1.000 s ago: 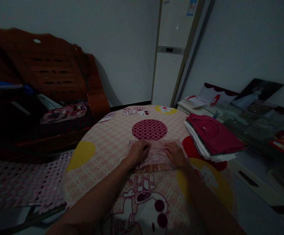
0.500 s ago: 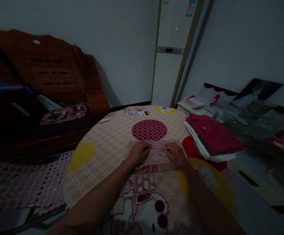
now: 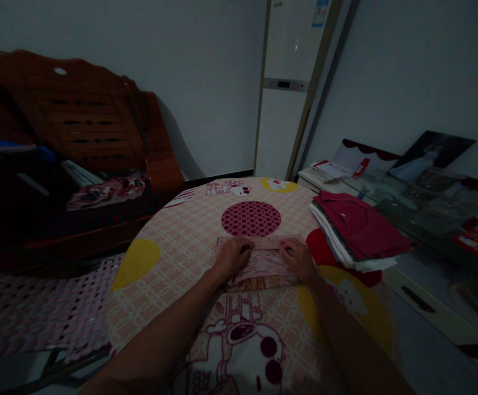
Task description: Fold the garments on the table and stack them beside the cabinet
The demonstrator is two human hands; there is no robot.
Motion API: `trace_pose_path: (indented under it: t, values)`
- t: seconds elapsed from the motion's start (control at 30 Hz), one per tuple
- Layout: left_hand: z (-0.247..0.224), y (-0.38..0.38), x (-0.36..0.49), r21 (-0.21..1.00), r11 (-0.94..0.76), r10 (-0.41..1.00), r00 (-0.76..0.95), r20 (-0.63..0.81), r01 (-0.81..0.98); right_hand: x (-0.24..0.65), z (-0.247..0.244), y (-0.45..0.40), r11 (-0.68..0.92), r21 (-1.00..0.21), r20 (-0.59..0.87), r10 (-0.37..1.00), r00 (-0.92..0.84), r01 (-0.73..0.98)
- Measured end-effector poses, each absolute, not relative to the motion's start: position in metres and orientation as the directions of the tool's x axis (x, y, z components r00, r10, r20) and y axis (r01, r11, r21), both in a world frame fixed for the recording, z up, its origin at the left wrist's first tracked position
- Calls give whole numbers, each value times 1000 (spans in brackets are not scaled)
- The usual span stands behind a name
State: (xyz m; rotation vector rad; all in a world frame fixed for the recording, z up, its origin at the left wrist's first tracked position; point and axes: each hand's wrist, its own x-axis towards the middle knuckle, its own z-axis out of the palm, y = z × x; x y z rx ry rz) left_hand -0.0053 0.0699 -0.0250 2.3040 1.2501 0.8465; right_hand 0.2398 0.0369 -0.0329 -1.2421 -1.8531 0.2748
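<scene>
A pinkish, finely streaked folded garment [image 3: 266,265] lies flat on the round table, with a strip along its far edge turned over. My left hand [image 3: 234,258] rests on its left part, thumb and fingers closed on the folded strip. At the right part, my right hand [image 3: 298,259] pinches the same strip, its fingers curled in. Near the garment's close edge a reddish-brown patterned band [image 3: 259,283] shows. The fingertips are small and dim in this light.
A patterned tablecloth [image 3: 173,263] covers the table. On its right side sits a stack of folded clothes [image 3: 358,225], dark red on top. Beyond stands a glass-topped cabinet [image 3: 411,203] with papers and a photo. A wooden bench [image 3: 86,126] and woven seat [image 3: 45,307] are at left.
My right hand has shifted very slightly along the folded strip, and the strip's edge between the hands looks straighter. My left hand has hardly moved.
</scene>
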Motion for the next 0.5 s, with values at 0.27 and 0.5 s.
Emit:
trace_pose_path:
  t: [0.27,0.5]
  values:
    - [-27,71,-5,584,-530,847,426,320,615,241,-33,36,472,-592,521,843,-137,653]
    - [-27,71,-5,588,-536,842,432,322,606,241,-34,37,468,-587,516,845,-139,661]
